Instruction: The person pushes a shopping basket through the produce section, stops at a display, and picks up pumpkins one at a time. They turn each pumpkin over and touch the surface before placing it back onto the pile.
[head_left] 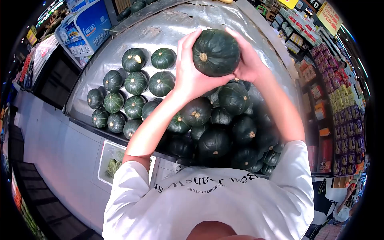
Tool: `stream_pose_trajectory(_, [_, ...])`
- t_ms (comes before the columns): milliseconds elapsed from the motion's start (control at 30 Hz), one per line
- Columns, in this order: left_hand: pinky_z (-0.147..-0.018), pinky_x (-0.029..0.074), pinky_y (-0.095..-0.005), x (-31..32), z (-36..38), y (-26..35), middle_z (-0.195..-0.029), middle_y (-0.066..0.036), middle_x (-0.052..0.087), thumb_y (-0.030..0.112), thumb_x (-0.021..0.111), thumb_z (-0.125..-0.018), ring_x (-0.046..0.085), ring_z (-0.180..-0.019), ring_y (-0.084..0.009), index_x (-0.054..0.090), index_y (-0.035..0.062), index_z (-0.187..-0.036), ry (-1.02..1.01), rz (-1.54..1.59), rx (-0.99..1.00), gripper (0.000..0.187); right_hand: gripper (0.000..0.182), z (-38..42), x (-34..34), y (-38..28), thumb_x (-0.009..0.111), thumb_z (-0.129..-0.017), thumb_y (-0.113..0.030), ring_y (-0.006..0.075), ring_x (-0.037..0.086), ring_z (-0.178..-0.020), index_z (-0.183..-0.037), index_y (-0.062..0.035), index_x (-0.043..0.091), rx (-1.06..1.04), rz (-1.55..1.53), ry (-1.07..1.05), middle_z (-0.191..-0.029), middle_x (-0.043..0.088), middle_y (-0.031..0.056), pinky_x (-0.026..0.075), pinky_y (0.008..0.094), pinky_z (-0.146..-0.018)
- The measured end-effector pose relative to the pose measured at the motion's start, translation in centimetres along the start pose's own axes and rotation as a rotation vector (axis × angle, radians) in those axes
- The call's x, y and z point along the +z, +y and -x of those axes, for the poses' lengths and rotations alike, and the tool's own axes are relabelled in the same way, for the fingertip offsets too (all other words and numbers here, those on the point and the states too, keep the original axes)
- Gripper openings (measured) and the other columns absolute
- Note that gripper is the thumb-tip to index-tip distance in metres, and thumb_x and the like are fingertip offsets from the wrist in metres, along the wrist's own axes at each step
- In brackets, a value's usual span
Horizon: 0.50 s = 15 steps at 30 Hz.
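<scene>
Between my two hands is one large dark green pumpkin point(216, 53), its tan stem end facing me. My left hand point(189, 72) wraps its left side, with the thumb running beneath it. On its right side my right hand point(249, 60) presses with curved fingers. The pumpkin is above a silver-covered display table point(176, 24). To the left, smaller green pumpkins point(135, 83) lie in loose rows on the silver surface. Nearer to my body, a heap of larger dark pumpkins point(214, 141) is partly hidden by my forearms.
A white bin point(101, 165) with green vegetables is on the floor below the table's front edge. Blue display shelving point(90, 30) stands at the upper left. Shelves of packaged goods point(348, 132) line the right. Part of another person point(341, 212) shows at the lower right.
</scene>
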State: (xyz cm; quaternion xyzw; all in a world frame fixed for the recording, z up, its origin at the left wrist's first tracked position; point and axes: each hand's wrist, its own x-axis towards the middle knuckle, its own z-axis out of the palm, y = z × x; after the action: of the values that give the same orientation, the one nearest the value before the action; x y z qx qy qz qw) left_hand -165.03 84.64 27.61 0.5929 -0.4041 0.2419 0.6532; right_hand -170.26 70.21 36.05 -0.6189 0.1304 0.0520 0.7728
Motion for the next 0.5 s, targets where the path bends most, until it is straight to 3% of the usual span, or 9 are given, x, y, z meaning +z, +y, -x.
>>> stream_pose_trajectory(67, [-0.097,0.043,-0.0455,-2.4,0.9,1.7,-0.126,-0.021,0.047,0.025,0.091,-0.050,0.051,-0.115,-0.0346,0.029,0.0037,-0.136,0.043,0.033,-0.122,0.108,0.045,1.2,1.2,-0.2,0.052,-0.090,-0.041,0.0197,0.059,-0.106,-0.125,-0.0120,0.054,-0.058,0.040,-0.199,-0.117,0.061,0.0060,0.050,0.0401,-0.087])
stream_pose_trajectory(133, [-0.092,0.047,-0.0378,-4.4,1.4,2.8,-0.113,-0.020,0.056,0.026,0.088,-0.058,0.059,-0.104,-0.0273,0.030,0.0014,-0.135,0.094,0.321,-0.306,0.100,0.067,2.5,3.6,0.3,0.064,-0.082,-0.025,0.0203,0.051,-0.116,-0.141,-0.0134,0.034,-0.136,0.172,-0.285,-0.133,0.045,0.0078,0.047,0.0369,-0.089])
stream_pose_trajectory(200, [-0.089,0.048,-0.0366,-6.3,2.0,3.0,-0.108,-0.018,0.058,0.026,0.083,-0.068,0.060,-0.101,-0.0254,0.032,0.0015,-0.134,0.148,0.337,-0.368,0.087,0.075,3.5,6.2,1.0,0.068,-0.077,-0.012,0.0201,0.051,-0.114,-0.143,-0.0113,0.031,-0.247,0.387,-0.237,-0.134,0.043,0.0099,0.048,0.0356,-0.089])
stream_pose_trajectory(233, [-0.079,0.054,-0.0343,-6.9,2.3,2.4,-0.106,-0.016,0.058,0.025,0.077,-0.076,0.059,-0.102,-0.0226,0.035,0.0024,-0.132,0.212,0.523,-0.390,0.073,0.085,2.9,6.9,1.5,0.072,-0.072,-0.004,0.0195,0.052,-0.113,-0.144,-0.0091,0.027,-0.456,0.608,-0.265,-0.135,0.042,0.0115,0.050,0.0351,-0.086])
stream_pose_trajectory(300, [-0.052,0.056,-0.0274,-8.6,2.8,2.4,-0.097,-0.017,0.061,0.046,0.052,-0.091,0.064,-0.075,-0.0216,0.038,0.0033,-0.128,0.210,0.799,-0.568,0.058,0.087,3.7,8.6,1.7,0.074,-0.070,-0.002,0.0200,0.054,-0.111,-0.144,-0.0073,0.028,-0.388,0.644,-0.277,-0.135,0.043,0.0127,0.049,0.0357,-0.087])
stream_pose_trajectory(333, [-0.044,0.054,-0.0256,-9.9,3.0,2.3,-0.093,-0.018,0.062,0.055,0.040,-0.094,0.065,-0.064,-0.0214,0.041,0.0021,-0.126,0.132,0.939,-0.695,0.062,0.086,3.2,9.0,2.1,0.074,-0.071,-0.003,0.0202,0.054,-0.110,-0.143,-0.0071,0.029,-0.426,0.736,-0.268,-0.134,0.044,0.0135,0.048,0.0364,-0.089])
stream_pose_trajectory(367, [-0.039,0.053,-0.0275,-10.8,3.2,2.5,-0.083,-0.019,0.063,0.068,0.017,-0.092,0.062,-0.049,-0.0232,0.044,-0.0019,-0.122,0.067,0.995,-0.812,0.081,0.084,2.5,9.6,2.6,0.074,-0.071,-0.004,0.0202,0.054,-0.110,-0.142,-0.0069,0.030,-0.567,0.860,-0.273,-0.133,0.045,0.0140,0.047,0.0364,-0.090])
stream_pose_trajectory(433, [-0.039,0.053,-0.0290,-12.3,4.0,2.9,-0.076,-0.019,0.063,0.073,0.011,-0.088,0.063,-0.050,-0.0246,0.046,-0.0064,-0.119,0.077,1.135,-0.899,0.092,0.080,1.2,10.8,3.9,0.074,-0.072,-0.005,0.0202,0.053,-0.111,-0.140,-0.0063,0.033,-0.851,1.088,-0.266,-0.131,0.046,0.0150,0.044,0.0363,-0.093])
stream_pose_trajectory(500, [-0.039,0.054,-0.0304,-14.1,5.0,3.2,-0.082,-0.024,0.064,0.074,0.012,-0.087,0.063,-0.050,-0.0262,0.042,-0.0066,-0.126,-0.009,1.285,-1.008,0.094,0.077,0.2,12.1,4.8,0.074,-0.073,-0.009,0.0200,0.052,-0.112,-0.139,-0.0064,0.034,-0.865,0.885,-0.367,-0.127,0.048,0.0151,0.043,0.0352,-0.095])
